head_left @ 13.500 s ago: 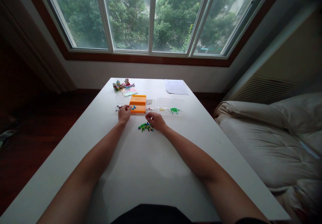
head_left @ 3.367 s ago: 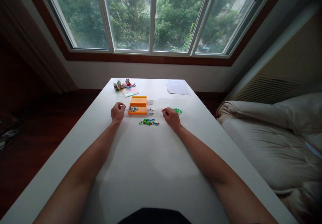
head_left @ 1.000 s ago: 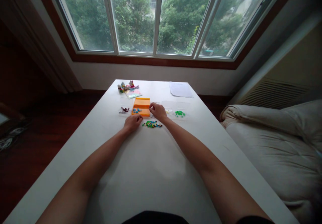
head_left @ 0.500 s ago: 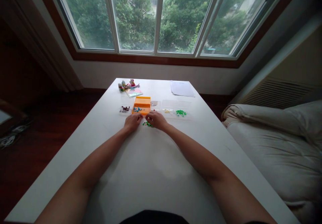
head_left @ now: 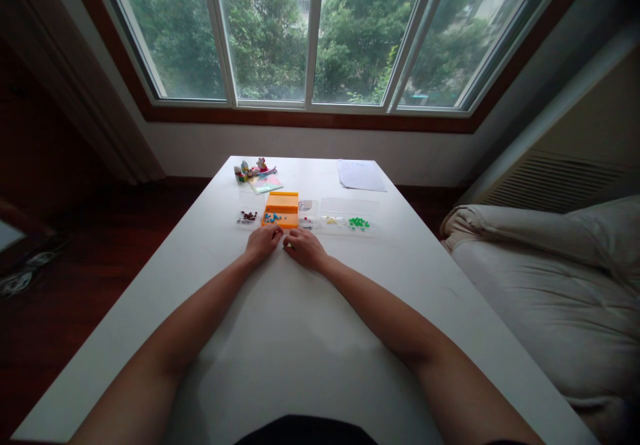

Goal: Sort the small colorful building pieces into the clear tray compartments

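Observation:
My left hand (head_left: pixel 265 240) rests on the table just in front of an orange plastic case (head_left: pixel 281 198). Its fingers are pinched together, and whatever they hold is too small to make out. Beside it, my right hand (head_left: pixel 304 246) is bent down with fingertips at the tabletop, over a small pile of tiny pieces. Only a bit of that pile (head_left: pixel 289 244) peeks out under the fingers; the rest is hidden. Small blue pieces (head_left: pixel 273 218) lie in the near part of the case, close to the left fingers.
Dark brown pieces (head_left: pixel 248 216) lie left of the case. To its right, clear trays hold pale yellow pieces (head_left: pixel 331 220) and green pieces (head_left: pixel 359 223). Small toy figures (head_left: pixel 243 170) and paper sheets (head_left: pixel 361 175) sit at the table's far end. A sofa (head_left: pixel 540 272) stands at right.
My right hand has shifted slightly left and towards me, now covering the green pile that showed below it. My left hand has hardly moved.

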Demonstrator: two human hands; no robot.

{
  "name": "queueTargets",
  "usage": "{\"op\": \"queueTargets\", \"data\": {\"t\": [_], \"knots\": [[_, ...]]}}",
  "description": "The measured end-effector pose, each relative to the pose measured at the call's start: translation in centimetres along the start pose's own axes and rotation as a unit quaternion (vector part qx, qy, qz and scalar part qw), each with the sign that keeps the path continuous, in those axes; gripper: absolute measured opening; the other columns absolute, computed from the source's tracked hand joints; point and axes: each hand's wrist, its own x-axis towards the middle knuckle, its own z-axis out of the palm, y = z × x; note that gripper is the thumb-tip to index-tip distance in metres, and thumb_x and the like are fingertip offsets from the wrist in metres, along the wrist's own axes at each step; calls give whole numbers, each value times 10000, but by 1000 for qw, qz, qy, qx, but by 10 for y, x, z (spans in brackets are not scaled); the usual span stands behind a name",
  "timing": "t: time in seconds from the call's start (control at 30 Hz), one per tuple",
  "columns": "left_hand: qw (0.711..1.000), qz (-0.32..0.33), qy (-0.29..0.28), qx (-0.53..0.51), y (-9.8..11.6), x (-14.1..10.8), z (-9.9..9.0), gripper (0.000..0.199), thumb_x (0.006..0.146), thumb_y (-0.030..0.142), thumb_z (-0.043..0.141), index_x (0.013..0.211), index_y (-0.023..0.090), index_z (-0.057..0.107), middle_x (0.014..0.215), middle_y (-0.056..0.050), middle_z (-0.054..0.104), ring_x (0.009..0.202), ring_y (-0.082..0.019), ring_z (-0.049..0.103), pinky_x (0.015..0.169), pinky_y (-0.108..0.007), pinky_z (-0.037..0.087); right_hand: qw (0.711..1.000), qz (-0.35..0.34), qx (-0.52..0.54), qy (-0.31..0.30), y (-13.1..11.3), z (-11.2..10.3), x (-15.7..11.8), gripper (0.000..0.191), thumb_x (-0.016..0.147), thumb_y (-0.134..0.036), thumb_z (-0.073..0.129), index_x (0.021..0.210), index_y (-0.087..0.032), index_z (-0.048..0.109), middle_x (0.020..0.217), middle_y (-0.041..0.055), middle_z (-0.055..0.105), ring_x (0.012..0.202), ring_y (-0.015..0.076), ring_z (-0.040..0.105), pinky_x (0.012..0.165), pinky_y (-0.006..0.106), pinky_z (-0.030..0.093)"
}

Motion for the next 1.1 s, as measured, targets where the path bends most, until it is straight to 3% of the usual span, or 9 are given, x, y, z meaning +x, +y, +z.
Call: {"op": "queueTargets", "data": {"t": [0.2, 0.4, 0.53, 0.67, 0.87, 1.1], "knots": [[998, 52, -23, -11, -5, -1, -4, 236, 924, 307, 519, 1017, 242, 726, 1003, -48, 726, 885, -197, 637, 763, -285, 447, 998, 4, 34, 50, 10, -6, -3, 123, 949, -280, 599, 966, -221, 706, 968, 55, 644, 948, 187, 557, 883, 292, 394], [991, 117, -60, -11, -6, -4, -9, 256, 917, 300, 512, 1054, 260, 725, 967, -45, 705, 831, -194, 620, 754, -289, 445, 974, 147, 69, 158, 55, -34, -18, 139, 936, -271, 565, 951, -204, 685, 841, 32, 615, 828, 175, 549, 799, 271, 406], [987, 141, -83, -6, -1, -5, -12, 267, 911, 291, 509, 1067, 274, 726, 977, -48, 692, 847, -196, 617, 770, -289, 446, 935, 250, 50, 246, 94, -50, -31, 156, 913, -276, 541, 922, -182, 664, 803, 33, 604, 763, 177, 544, 773, 285, 412], [986, 140, -95, -6, 2, -5, -14, 284, 908, 288, 508, 1101, 277, 715, 994, -52, 688, 883, -197, 617, 796, -288, 446, 906, 305, 36, 293, 124, -58, -44, 174, 902, -283, 522, 929, -176, 656, 797, 36, 611, 737, 178, 546, 759, 290, 416], [984, 150, -94, -11, -2, -4, -14, 278, 908, 295, 509, 1091, 281, 718, 979, -45, 684, 842, -190, 610, 773, -284, 442, 878, 364, 15, 311, 150, -57, -60, 173, 885, -288, 531, 924, -177, 658, 804, 42, 626, 740, 182, 553, 756, 293, 411], [986, 136, -96, -24, 0, -5, -14, 287, 891, 295, 520, 1094, 273, 722, 974, -46, 687, 864, -195, 610, 798, -288, 447, 869, 395, 7, 300, 155, -53, -66, 194, 897, -306, 518, 916, -176, 660, 811, 56, 635, 751, 194, 547, 761, 300, 409]]}}
